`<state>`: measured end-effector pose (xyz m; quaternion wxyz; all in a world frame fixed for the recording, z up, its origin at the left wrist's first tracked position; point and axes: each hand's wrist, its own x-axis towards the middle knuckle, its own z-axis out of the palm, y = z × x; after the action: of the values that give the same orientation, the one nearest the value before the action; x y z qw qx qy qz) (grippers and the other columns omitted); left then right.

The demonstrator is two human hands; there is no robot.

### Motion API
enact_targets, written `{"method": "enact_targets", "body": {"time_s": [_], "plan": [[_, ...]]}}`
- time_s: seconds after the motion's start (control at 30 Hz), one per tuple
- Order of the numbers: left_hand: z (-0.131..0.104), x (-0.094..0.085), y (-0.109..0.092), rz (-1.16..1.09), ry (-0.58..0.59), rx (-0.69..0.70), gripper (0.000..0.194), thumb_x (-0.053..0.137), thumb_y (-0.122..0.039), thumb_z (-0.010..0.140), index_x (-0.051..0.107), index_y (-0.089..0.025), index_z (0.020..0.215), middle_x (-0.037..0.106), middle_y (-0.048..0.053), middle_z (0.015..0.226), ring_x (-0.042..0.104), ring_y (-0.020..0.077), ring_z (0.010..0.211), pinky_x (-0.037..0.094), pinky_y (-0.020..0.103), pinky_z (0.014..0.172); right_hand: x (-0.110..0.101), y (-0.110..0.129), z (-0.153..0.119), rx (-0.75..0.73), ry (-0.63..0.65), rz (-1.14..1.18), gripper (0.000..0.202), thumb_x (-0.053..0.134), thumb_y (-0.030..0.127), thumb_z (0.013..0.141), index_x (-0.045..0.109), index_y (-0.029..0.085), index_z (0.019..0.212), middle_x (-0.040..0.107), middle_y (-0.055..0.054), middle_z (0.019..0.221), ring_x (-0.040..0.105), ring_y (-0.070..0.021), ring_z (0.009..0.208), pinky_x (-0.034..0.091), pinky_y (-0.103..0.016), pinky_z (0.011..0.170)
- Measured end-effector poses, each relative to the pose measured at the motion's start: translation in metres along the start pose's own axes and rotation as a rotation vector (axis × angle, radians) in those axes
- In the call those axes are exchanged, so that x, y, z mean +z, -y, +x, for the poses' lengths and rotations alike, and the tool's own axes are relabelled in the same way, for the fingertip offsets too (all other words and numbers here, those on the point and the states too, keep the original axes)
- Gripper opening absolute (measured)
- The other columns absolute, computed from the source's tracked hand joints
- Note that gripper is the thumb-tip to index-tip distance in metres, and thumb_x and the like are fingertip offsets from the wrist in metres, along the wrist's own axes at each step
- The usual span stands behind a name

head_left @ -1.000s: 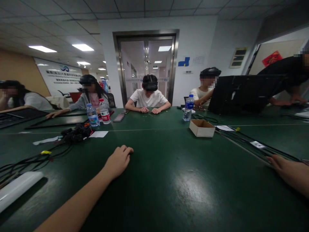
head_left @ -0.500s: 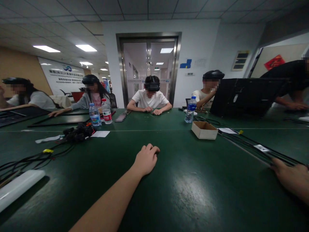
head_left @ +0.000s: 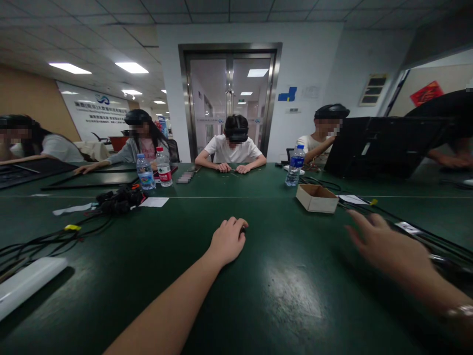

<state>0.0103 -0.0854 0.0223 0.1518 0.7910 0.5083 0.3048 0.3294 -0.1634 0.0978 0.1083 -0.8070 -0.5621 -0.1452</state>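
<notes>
My left hand (head_left: 228,241) rests on the green table (head_left: 251,296) with its fingers curled down. A small dark bit shows beneath the fingertips, too hidden to name. My right hand (head_left: 391,249), slightly smeared by motion, is over the table on the right. Its fingers are stretched forward and apart, and nothing shows in them. Just ahead of these fingers stands a small open cardboard box (head_left: 317,204). Black cables (head_left: 391,219) run beside and behind the right hand.
A water bottle (head_left: 294,167) stands behind the box. To the left are two more bottles, a dark bundle of gear (head_left: 120,198), cables and a white oblong case (head_left: 31,283). A black monitor (head_left: 384,148) stands far right. Several people sit around the table.
My right hand has moved left and forward from the right edge, and more of its forearm shows. My left hand stays nearly in place. The view has shifted slightly.
</notes>
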Motion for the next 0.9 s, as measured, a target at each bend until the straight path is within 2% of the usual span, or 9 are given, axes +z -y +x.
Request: {"method": "enact_targets", "body": {"time_s": [0.07, 0.13, 0.23, 0.3, 0.37, 0.47, 0.7, 0.8, 0.9], "plan": [[0.011, 0.006, 0.003, -0.131, -0.036, -0.079, 0.024, 0.05, -0.026, 0.081, 0.06, -0.028, 0.103, 0.06, 0.006, 0.104, 0.055, 0.0237, 0.095, 0.043, 0.036, 0.079, 0.024, 0.039, 0.017, -0.146, 0.109, 0.217, 0.043, 0.041, 0.045, 0.089, 0.051, 0.023, 0.125, 0.057, -0.016, 0.117, 0.064, -0.026, 0.079, 0.046, -0.036, 0.061], [0.024, 0.013, 0.005, -0.343, -0.121, -0.202, 0.02, 0.051, -0.025, 0.081, 0.059, -0.025, 0.1, 0.061, 0.006, 0.103, 0.056, 0.0222, 0.095, 0.043, 0.035, 0.08, 0.044, 0.084, 0.022, -0.235, 0.295, 0.563, 0.034, 0.042, 0.042, 0.089, 0.06, 0.021, 0.107, 0.064, -0.009, 0.096, 0.063, -0.0203, 0.075, 0.047, -0.031, 0.062], [0.043, 0.023, 0.003, -0.691, -0.34, -0.352, 0.016, 0.05, -0.021, 0.081, 0.055, -0.02, 0.097, 0.06, 0.007, 0.101, 0.056, 0.018, 0.095, 0.043, 0.03, 0.082, 0.059, 0.151, 0.01, -0.123, 0.659, 1.06, 0.026, 0.041, 0.036, 0.09, 0.056, 0.019, 0.101, 0.06, -0.001, 0.072, 0.052, -0.0098, 0.043, 0.041, -0.022, 0.042], [0.049, 0.027, -0.002, -0.849, -0.434, -0.4, 0.016, 0.05, -0.019, 0.081, 0.052, -0.019, 0.097, 0.059, 0.006, 0.098, 0.056, 0.0155, 0.091, 0.044, 0.027, 0.079, 0.062, 0.185, -0.001, -0.031, 0.809, 1.395, 0.022, 0.039, 0.035, 0.092, 0.049, 0.02, 0.105, 0.057, 0.002, 0.066, 0.054, -0.009, 0.041, 0.043, -0.02, 0.04], [0.05, 0.028, -0.006, -0.938, -0.447, -0.414, 0.015, 0.05, -0.021, 0.082, 0.051, -0.019, 0.097, 0.057, 0.005, 0.094, 0.057, 0.0139, 0.084, 0.045, 0.026, 0.074, 0.063, 0.207, -0.009, 0.002, 0.877, 1.631, 0.019, 0.04, 0.033, 0.092, 0.045, 0.02, 0.105, 0.057, 0.003, 0.064, 0.058, -0.0099, 0.045, 0.049, -0.021, 0.045], [0.045, 0.027, -0.011, -0.961, -0.424, -0.399, 0.013, 0.05, -0.028, 0.084, 0.051, -0.02, 0.094, 0.056, 0.004, 0.091, 0.057, 0.0137, 0.08, 0.047, 0.025, 0.07, 0.065, 0.218, -0.013, -0.002, 0.846, 1.744, 0.013, 0.045, 0.024, 0.09, 0.046, 0.019, 0.102, 0.058, 0.003, 0.063, 0.059, -0.0092, 0.047, 0.052, -0.022, 0.05], [0.044, 0.03, -0.013, -0.905, -0.474, -0.369, 0.009, 0.046, -0.028, 0.086, 0.05, -0.02, 0.089, 0.057, 0.003, 0.089, 0.058, 0.0145, 0.085, 0.049, 0.026, 0.074, 0.064, 0.21, -0.013, 0.081, 0.799, 1.871, 0.021, 0.063, 0.016, 0.077, 0.053, 0.018, 0.095, 0.059, 0.002, 0.065, 0.06, -0.0096, 0.052, 0.051, -0.02, 0.051], [0.045, 0.031, -0.017, -0.953, -0.508, -0.368, 0.014, 0.047, -0.024, 0.084, 0.05, -0.021, 0.098, 0.057, 0.002, 0.088, 0.058, 0.0141, 0.084, 0.049, 0.025, 0.073, 0.064, 0.209, -0.012, 0.105, 0.845, 1.929, 0.023, 0.065, 0.016, 0.074, 0.054, 0.018, 0.094, 0.06, 0.002, 0.066, 0.061, -0.0094, 0.055, 0.051, -0.02, 0.054], [0.044, 0.029, -0.022, -0.995, -0.487, -0.359, 0.033, 0.048, -0.023, 0.083, 0.05, -0.023, 0.116, 0.058, 0.003, 0.092, 0.058, 0.0142, 0.082, 0.048, 0.026, 0.073, 0.065, 0.207, -0.01, 0.106, 0.912, 1.994, 0.024, 0.067, 0.018, 0.073, 0.054, 0.018, 0.093, 0.061, 0.003, 0.066, 0.061, -0.0087, 0.056, 0.051, -0.02, 0.057]]}}
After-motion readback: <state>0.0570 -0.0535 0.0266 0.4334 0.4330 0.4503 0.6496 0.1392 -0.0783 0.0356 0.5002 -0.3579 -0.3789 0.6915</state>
